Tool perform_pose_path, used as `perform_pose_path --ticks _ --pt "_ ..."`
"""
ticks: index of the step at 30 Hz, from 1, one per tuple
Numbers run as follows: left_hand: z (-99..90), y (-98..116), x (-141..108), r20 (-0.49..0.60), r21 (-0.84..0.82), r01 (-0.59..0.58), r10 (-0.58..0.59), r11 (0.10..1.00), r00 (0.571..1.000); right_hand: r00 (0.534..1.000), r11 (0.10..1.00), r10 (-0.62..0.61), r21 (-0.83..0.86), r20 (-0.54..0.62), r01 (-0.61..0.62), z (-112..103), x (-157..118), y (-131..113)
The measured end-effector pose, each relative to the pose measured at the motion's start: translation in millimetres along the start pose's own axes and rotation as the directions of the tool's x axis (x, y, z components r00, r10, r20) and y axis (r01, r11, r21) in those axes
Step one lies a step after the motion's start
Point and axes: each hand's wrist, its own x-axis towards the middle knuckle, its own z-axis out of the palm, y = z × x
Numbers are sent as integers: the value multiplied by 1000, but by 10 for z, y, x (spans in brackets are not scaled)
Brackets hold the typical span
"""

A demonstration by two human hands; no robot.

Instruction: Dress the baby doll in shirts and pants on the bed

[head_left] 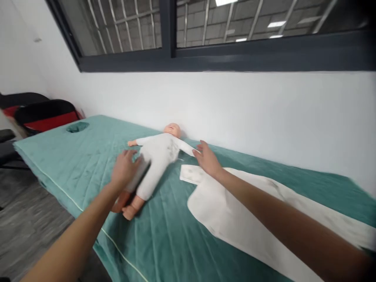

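Observation:
A baby doll in a white long-sleeved suit lies on its back on the green quilted cover, its head by the wall and its bare feet towards the front edge. My left hand is beside the doll's leg on the left, fingers apart, holding nothing. Near the end of the doll's sleeve on the right, my right hand is open with its fingers spread; whether it touches the sleeve I cannot tell. A white cloth lies spread to the right of the doll, partly under my right forearm.
The bed has a green cover with a round hole at its far left. Behind it stand a white wall and a dark-framed window with bars. Black and red chairs are at the left.

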Motion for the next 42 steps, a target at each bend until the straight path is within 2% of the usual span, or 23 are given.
perform_pose_path --ticks 2,4,6,7,9,11,13,15,17,19,22,24,26,29,33,35,37,39,42 --pt "34 -160 174 211 -62 133 -117 989 970 998 994 57 -98 8 -56 299 516 4" --pt "72 -231 311 355 -176 222 -149 959 923 985 969 170 -184 34 -161 524 954 -8" --pt "111 -231 399 471 -347 324 -135 880 872 970 953 236 -207 55 -221 697 1287 -36" --pt "132 -215 425 531 -436 394 -122 809 838 966 951 251 -206 68 -232 770 1413 -53" --pt "175 -176 450 626 -555 512 -76 655 776 962 952 256 -201 99 -232 891 1587 -93" --pt "213 -141 454 673 -604 577 -36 550 739 957 950 266 -201 117 -240 963 1673 -138" --pt "219 -110 443 687 -628 601 -11 494 727 952 945 285 -200 110 -260 963 1685 -191" --pt "169 -59 412 689 -659 620 10 427 725 957 948 274 -193 89 -253 874 1639 -257" --pt "61 47 350 684 -683 622 34 383 729 968 957 242 -180 72 -226 693 1545 -333" --pt "-78 228 252 673 -701 603 76 381 735 973 962 224 -175 54 -212 428 1419 -401" --pt "-242 625 37 647 -721 539 147 434 748 978 962 208 -186 36 -198 -87 1187 -424" --pt "-270 939 -143 632 -742 510 199 434 749 981 961 191 -209 19 -183 -483 997 -350" --pt "-213 1272 -352 624 -770 514 275 379 732 980 952 198 -237 -11 -195 -897 764 -193" --pt "-2 1787 -714 642 -766 559 358 316 678 966 927 253 -272 -51 -257 -1498 311 161" --pt "331 2431 -1220 712 -702 591 422 398 562 936 897 329 -269 -125 -351 -2105 -402 648" --pt "453 2671 -1420 723 -688 583 469 432 507 913 883 362 -244 -188 -401 -2271 -713 828" --pt "537 2820 -1553 729 -681 575 495 453 473 892 873 390 -216 -231 -438 -2344 -936 962" --pt "591 2875 -1615 739 -669 579 501 466 451 876 862 412 -206 -250 -464 -2356 -1056 1072" --pt "649 2837 -1598 748 -660 575 497 484 440 866 829 431 -268 -254 -491 -2369 -1075 1226"
